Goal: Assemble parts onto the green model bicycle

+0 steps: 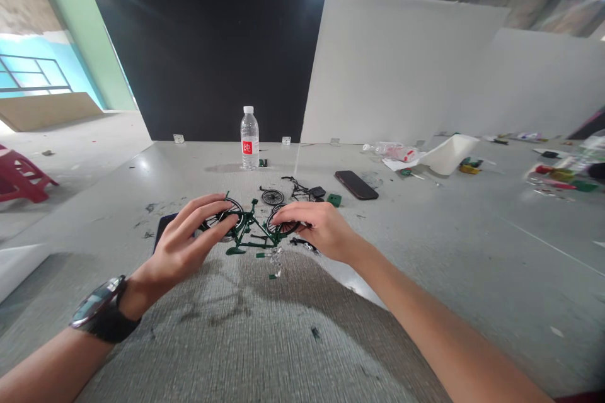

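Observation:
A small green model bicycle (255,230) with black spoked wheels is held between my two hands above the grey table. My left hand (189,230), with a watch on its wrist, has its fingers closed around the wheel on the left. The wheel on the right is pinched by my right hand (319,223). Behind the bicycle lie a loose black wheel (273,196) and black frame parts (307,190), with a green block (334,200) beside them. Small green and clear pieces (275,261) are in front of it.
An upright water bottle (249,141) stands at the back. A dark phone (356,184) lies to the right. Farther right are a bottle on its side (392,151), a white curved piece (449,152) and scattered bits. Black and white panels rise behind the table (425,245).

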Demonstrator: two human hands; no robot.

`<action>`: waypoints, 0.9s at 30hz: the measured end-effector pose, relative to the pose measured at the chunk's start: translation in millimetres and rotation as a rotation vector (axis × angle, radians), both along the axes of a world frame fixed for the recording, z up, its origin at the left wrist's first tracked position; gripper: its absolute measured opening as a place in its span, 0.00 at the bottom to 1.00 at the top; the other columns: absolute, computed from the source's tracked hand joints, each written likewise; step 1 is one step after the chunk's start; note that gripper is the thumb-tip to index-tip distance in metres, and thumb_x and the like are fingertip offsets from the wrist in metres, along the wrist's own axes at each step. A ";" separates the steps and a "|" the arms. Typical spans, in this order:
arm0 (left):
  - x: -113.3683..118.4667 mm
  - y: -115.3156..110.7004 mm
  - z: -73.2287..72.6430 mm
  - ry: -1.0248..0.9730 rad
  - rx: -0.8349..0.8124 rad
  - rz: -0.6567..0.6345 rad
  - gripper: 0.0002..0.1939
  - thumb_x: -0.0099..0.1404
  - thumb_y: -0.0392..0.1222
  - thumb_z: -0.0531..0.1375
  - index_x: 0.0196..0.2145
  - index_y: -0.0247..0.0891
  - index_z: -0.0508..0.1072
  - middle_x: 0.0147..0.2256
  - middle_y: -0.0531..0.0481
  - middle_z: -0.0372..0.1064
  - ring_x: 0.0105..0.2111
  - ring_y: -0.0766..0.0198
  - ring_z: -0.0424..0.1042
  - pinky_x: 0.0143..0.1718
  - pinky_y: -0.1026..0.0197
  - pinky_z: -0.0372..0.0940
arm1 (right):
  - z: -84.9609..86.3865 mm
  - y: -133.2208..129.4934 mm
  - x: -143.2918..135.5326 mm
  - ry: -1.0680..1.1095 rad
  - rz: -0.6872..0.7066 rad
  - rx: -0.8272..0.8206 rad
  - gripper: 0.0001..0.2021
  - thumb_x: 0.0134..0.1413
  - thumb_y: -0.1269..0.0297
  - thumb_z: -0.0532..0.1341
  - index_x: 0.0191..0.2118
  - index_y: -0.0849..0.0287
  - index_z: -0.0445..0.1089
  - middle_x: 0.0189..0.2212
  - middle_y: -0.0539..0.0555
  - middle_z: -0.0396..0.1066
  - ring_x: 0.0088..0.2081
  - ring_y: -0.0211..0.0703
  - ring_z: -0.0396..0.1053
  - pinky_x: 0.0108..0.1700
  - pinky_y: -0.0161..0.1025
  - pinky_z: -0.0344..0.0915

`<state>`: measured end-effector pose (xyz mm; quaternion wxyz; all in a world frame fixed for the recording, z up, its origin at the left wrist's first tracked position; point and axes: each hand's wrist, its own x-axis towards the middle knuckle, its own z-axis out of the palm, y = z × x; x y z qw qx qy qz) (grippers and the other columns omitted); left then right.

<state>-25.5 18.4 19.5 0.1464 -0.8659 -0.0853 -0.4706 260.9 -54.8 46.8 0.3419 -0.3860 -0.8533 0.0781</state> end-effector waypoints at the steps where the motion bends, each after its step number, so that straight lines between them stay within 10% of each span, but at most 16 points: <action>1: -0.3 0.0 0.0 0.001 0.004 0.002 0.23 0.65 0.21 0.60 0.55 0.37 0.73 0.52 0.39 0.71 0.57 0.47 0.68 0.53 0.44 0.71 | -0.2 0.1 0.1 0.002 0.000 -0.001 0.19 0.58 0.81 0.57 0.49 0.54 0.76 0.47 0.52 0.78 0.48 0.43 0.75 0.51 0.43 0.72; 15: -2.2 1.7 -1.6 0.004 -0.014 -0.016 0.23 0.66 0.24 0.59 0.56 0.40 0.72 0.52 0.40 0.71 0.57 0.48 0.69 0.53 0.45 0.71 | 0.3 -1.6 0.8 -0.075 -0.016 -0.021 0.22 0.57 0.83 0.56 0.51 0.55 0.76 0.50 0.51 0.77 0.52 0.43 0.75 0.53 0.42 0.72; 27: 4.9 0.6 -2.6 -0.008 -0.034 0.063 0.19 0.69 0.39 0.60 0.57 0.39 0.71 0.43 0.41 0.72 0.42 0.51 0.71 0.42 0.47 0.68 | -10.7 -4.8 -7.1 0.128 -0.163 0.278 0.30 0.55 0.87 0.48 0.52 0.49 0.73 0.51 0.47 0.76 0.53 0.40 0.73 0.55 0.43 0.74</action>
